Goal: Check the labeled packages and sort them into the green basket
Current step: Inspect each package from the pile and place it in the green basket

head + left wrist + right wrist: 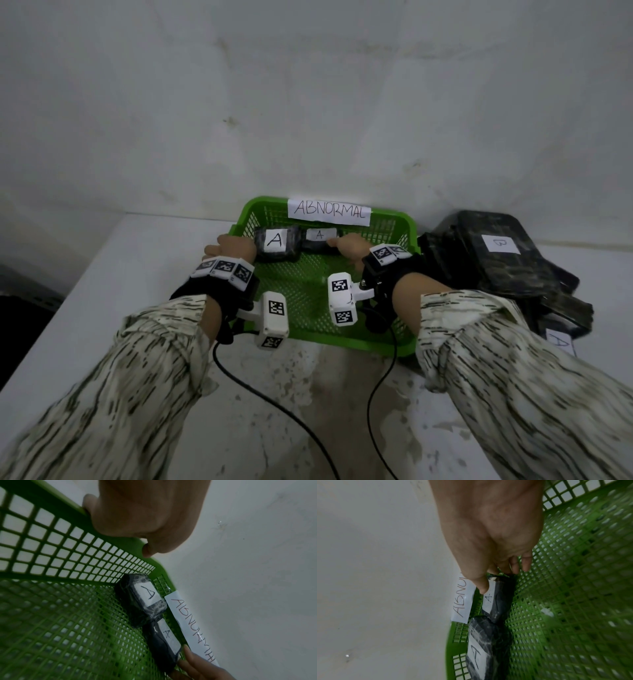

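Left hand [228, 249] curls over green basket [394, 344] left rim, likely steadying it; right hand [349, 246] pinches smaller A package [320, 241], setting it just right of bigger A package [275, 244] along far wall, under ABNORMAL label [329, 212]. More packages [496, 255] piled right.

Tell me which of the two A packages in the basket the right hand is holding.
The smaller-labelled A package, on the right by the ABNORMAL sign. The right hand pinches its end; the big-A package beside it lies free.
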`<state>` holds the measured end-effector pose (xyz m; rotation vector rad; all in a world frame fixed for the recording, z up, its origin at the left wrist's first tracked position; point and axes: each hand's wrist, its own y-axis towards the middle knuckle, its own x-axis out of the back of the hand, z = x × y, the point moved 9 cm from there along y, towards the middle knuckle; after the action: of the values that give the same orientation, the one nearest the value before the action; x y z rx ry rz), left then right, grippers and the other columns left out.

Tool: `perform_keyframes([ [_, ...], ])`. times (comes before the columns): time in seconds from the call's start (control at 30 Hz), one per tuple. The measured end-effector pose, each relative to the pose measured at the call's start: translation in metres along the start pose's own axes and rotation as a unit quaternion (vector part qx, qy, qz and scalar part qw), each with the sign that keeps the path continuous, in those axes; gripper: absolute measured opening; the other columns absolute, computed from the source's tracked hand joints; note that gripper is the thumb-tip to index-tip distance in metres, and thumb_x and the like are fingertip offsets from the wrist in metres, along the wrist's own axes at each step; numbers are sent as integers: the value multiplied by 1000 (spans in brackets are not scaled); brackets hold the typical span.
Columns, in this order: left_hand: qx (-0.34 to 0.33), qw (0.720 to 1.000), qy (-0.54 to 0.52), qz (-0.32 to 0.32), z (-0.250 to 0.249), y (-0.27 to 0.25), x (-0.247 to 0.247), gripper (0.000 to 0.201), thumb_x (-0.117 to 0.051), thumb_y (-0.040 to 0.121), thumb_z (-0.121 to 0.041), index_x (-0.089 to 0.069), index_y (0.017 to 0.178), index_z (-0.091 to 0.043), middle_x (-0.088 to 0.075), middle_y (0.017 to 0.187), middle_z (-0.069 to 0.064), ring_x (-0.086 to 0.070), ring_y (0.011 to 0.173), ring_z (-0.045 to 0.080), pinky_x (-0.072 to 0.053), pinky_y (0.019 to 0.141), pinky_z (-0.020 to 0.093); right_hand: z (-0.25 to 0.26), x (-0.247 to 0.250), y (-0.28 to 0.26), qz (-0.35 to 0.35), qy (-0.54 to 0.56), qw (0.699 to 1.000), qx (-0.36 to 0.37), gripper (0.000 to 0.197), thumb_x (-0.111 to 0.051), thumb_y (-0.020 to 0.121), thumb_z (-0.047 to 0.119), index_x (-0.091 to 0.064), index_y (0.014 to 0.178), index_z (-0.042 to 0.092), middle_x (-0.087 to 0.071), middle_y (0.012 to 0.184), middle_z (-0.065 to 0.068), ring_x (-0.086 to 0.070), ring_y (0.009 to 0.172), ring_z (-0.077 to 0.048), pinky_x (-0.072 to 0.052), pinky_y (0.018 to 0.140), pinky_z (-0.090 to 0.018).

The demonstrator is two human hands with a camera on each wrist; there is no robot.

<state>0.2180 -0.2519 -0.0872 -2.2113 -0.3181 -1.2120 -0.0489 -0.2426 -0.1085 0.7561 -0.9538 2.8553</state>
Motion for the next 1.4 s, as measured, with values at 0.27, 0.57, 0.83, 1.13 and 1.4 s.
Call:
perform_keyframes([
  [0.27, -40, 984, -139, -101, -17, -51, 16, 70, -55, 87, -23, -21, 148, -16, -19, 152, 18, -6, 145, 31, -3, 117, 48, -6, 39, -26, -136, 15, 983, 119, 43, -62, 87, 28, -54, 128, 21, -53, 133, -12, -42, 128, -33, -34, 109, -45],
  [0.57, -194, 974, -112, 44, -91, -160, -63, 63, -42, 97, -35, -13, 150, -17, -9, 157, 14, -4, 146, 30, -5, 118, 46, -60, 137, -90, -316, -80, 936, 131, 30, -51, 90, 14, -55, 120, 11, -49, 128, -19, -38, 122, -35, -29, 97, -36],
  [0.83, -273, 936, -23, 220, -127, -225, -153, 55, -24, 101, -40, -8, 152, -23, -3, 160, 5, 6, 147, 27, 0, 118, 47, -108, 145, -73, -180, -312, 930, 73, 54, -51, 95, 25, -33, 142, 3, -37, 140, -24, -33, 129, -40, -29, 106, -41],
  [1.13, -280, 923, 8, 264, -130, -232, -173, 58, -30, 101, -38, -6, 152, -23, -11, 159, 5, 2, 146, 31, -5, 118, 49, -116, 139, -48, -167, -368, 915, 25, 72, -57, 90, 45, -25, 145, 11, -34, 141, -27, -34, 130, -41, -31, 106, -43],
  [1.4, -281, 918, -25, 279, -132, -227, -179, 61, -35, 99, -38, -7, 151, -23, -18, 157, 7, -16, 144, 33, -16, 117, 50, -130, 152, -32, -189, -235, 953, -37, 65, -44, 92, 47, -28, 142, 9, -38, 144, -24, -32, 135, -40, -22, 111, -45],
])
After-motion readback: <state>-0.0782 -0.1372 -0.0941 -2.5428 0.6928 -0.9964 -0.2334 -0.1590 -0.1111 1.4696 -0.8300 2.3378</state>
